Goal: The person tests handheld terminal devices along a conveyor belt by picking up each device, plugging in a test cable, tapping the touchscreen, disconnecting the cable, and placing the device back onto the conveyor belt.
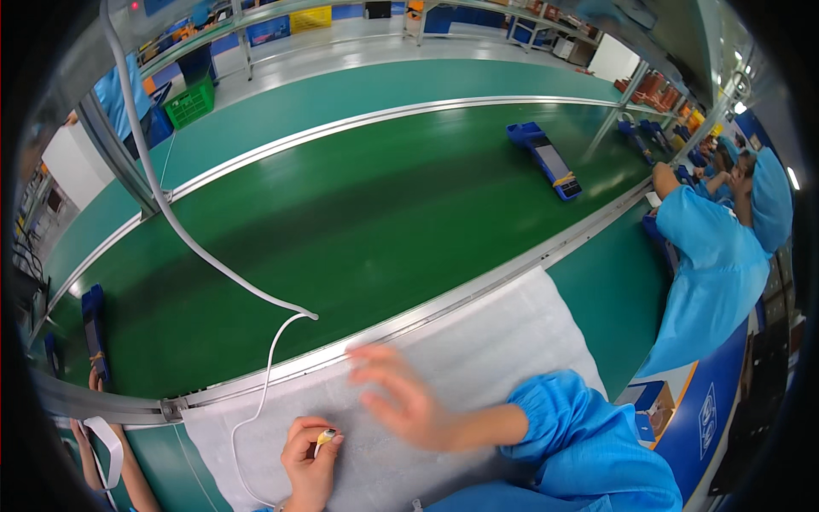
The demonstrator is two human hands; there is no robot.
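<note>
My left hand [309, 468] is closed in a pinch around a small yellow-and-white cable plug [324, 438] with a metal tip. A thin white cable [235, 439] drops from a thicker white sheathed cord [205, 252] and loops down beside that hand. Above a white cloth-like mat [495, 341], my right hand [397, 397] is blurred by motion, its fingers stretched and apart with nothing seen in them. On the green conveyor belt ahead lies a blue handheld device [550, 162] with a screen and a yellow band.
A metal rail [461, 300] runs between mat and belt. Another blue device [94, 333] is at the far left, touched by another person's hand [95, 380]. Co-workers in blue sleeves [712, 264] sit at the right. A green crate [189, 104] stands beyond the belt.
</note>
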